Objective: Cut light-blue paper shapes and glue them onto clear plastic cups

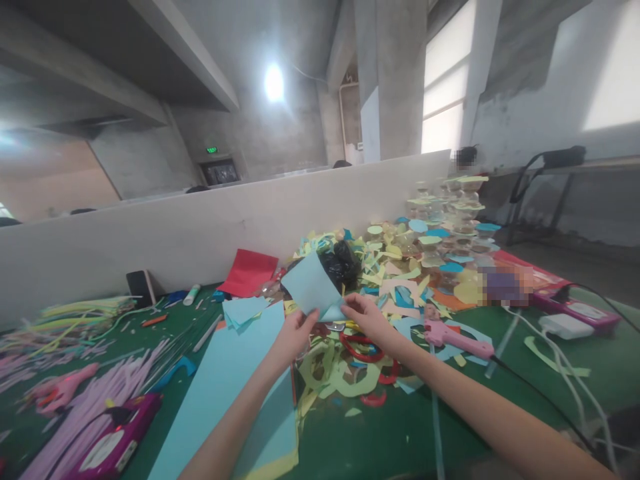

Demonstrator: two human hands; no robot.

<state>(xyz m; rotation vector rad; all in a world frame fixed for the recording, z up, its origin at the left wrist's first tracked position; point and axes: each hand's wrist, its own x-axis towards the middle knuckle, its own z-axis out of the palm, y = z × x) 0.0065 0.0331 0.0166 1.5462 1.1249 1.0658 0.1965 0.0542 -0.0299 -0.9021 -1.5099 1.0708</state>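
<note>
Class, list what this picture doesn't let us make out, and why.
All in the head view:
Back of the light blue paper between left hand and right hand: faces away.
What lies under the black plastic: covered by it.
Near end of the large blue sheet: cut by bottom edge.
Green sign's writing: small, blurred.

No text legible. Too small or blurred to read: green illuminated sign (pixel 212 150) on grey concrete wall (pixel 250 137); white labels (pixel 101 448) on magenta rectangular boxes (pixel 143 415).
</note>
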